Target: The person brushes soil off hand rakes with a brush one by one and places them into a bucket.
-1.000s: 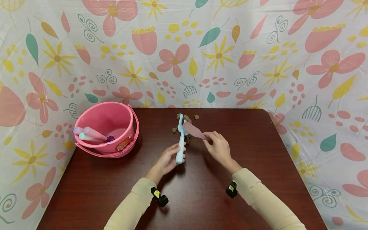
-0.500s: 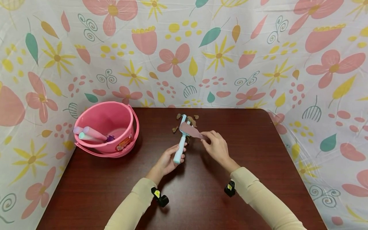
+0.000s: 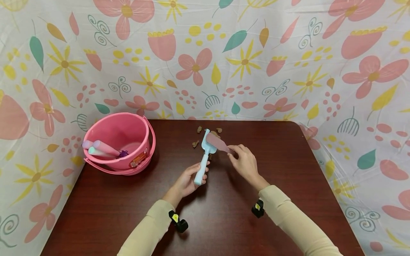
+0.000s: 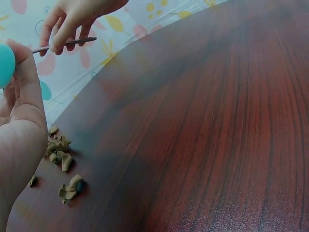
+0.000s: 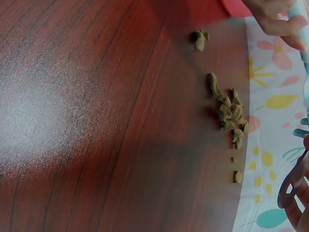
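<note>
My left hand (image 3: 189, 180) grips the light blue handle of a toy garden fork (image 3: 201, 170), its pronged head (image 5: 301, 130) pointing away from me. A flat, dusty-pink toy spatula (image 3: 216, 142) is pinched between the thumb and fingers of my right hand (image 3: 246, 163). Its blade overlaps the fork's head in the head view; a hole shows through its end (image 5: 288, 191) in the right wrist view. Both tools are raised over brown clay-like bits (image 5: 231, 113) on the table. The left wrist view shows the spatula edge-on (image 4: 87, 40).
A pink bucket (image 3: 123, 124) stands at the back left, with several pastel handles (image 3: 105, 148) leaning inside it. The dark wooden table (image 3: 224, 220) ends at a flowered cloth (image 3: 272, 89). A few loose brown bits (image 3: 195, 144) lie around the pile.
The blue fork has turned in my left hand, its head leaning further right. My right hand has moved the spatula's blade across the fork's head, and it ends slightly right of its earlier place.
</note>
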Demonstrator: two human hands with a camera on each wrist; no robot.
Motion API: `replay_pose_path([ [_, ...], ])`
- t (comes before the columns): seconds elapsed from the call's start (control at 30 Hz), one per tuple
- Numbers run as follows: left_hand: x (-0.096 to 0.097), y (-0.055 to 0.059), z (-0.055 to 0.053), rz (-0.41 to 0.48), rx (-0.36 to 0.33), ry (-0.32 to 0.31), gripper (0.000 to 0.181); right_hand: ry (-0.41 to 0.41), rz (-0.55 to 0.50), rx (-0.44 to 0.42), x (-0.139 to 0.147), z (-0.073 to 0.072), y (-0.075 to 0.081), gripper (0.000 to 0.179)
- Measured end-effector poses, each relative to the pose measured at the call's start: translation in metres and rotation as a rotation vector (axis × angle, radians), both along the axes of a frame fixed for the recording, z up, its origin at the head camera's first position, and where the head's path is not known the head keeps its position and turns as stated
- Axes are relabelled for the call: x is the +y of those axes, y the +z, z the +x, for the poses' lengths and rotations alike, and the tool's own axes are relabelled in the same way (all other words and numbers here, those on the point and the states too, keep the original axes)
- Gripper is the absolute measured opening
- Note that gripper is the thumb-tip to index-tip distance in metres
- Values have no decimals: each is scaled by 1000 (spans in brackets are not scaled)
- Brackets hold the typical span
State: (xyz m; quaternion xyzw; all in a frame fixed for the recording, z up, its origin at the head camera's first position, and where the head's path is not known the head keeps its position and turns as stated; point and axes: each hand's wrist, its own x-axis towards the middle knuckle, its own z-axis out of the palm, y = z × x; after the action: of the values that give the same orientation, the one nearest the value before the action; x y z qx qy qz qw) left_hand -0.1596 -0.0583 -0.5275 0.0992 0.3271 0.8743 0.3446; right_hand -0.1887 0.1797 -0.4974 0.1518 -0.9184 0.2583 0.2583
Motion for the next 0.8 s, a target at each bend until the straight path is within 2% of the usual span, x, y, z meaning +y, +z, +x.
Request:
replay_pose_path([
  [0.1,0,1,1,4,14,-9,44,-11,-8,10,2,-1,-1,27],
  [0.33,0,0,2,-10,-10,-7,38,-64,10,-5,6,-2,0,26],
  [0.8,2,-5,2,-23,-10,-8,46,-137,6,13,3,-5,1,25],
])
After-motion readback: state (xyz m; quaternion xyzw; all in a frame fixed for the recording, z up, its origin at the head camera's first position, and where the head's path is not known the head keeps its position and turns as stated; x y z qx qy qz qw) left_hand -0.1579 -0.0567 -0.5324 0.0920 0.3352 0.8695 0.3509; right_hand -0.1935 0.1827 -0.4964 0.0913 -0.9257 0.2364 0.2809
